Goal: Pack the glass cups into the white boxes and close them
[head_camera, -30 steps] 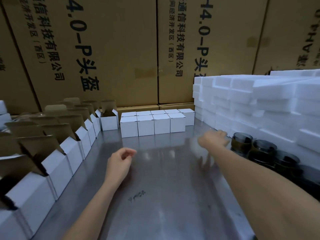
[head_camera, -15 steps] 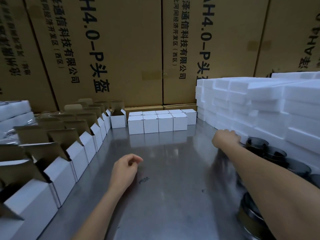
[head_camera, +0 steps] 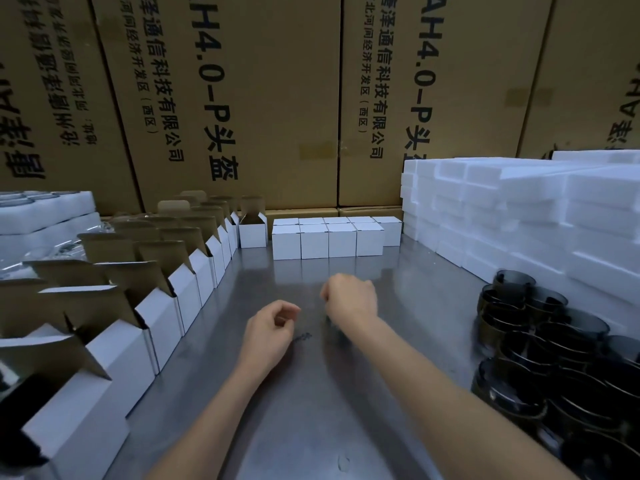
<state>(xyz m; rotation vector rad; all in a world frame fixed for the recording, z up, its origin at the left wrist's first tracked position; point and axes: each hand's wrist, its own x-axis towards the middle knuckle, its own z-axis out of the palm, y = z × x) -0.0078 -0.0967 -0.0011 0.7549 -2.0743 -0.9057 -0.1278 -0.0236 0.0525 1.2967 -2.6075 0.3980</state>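
Note:
Dark smoky glass cups (head_camera: pixel 540 327) are clustered on the right of the steel table (head_camera: pixel 311 410). A row of open white boxes (head_camera: pixel 162 317) with brown flaps up runs along the left side. Closed white boxes (head_camera: pixel 329 239) stand in rows at the back. My right hand (head_camera: pixel 349 299) hovers over the table's middle with curled fingers, and a dark blurred cup (head_camera: pixel 336 329) shows just under it, mostly hidden by the hand. My left hand (head_camera: pixel 270 327) rests beside it, loosely curled and holding nothing.
Stacked white foam trays (head_camera: pixel 519 220) fill the back right. More foam and plastic wrap (head_camera: pixel 41 216) lie far left, behind the open boxes. Large brown cartons (head_camera: pixel 242 98) wall off the back.
My right hand has swung from the cup cluster at the right to the table's middle, bringing a dark cup. My left hand has stayed near the centre.

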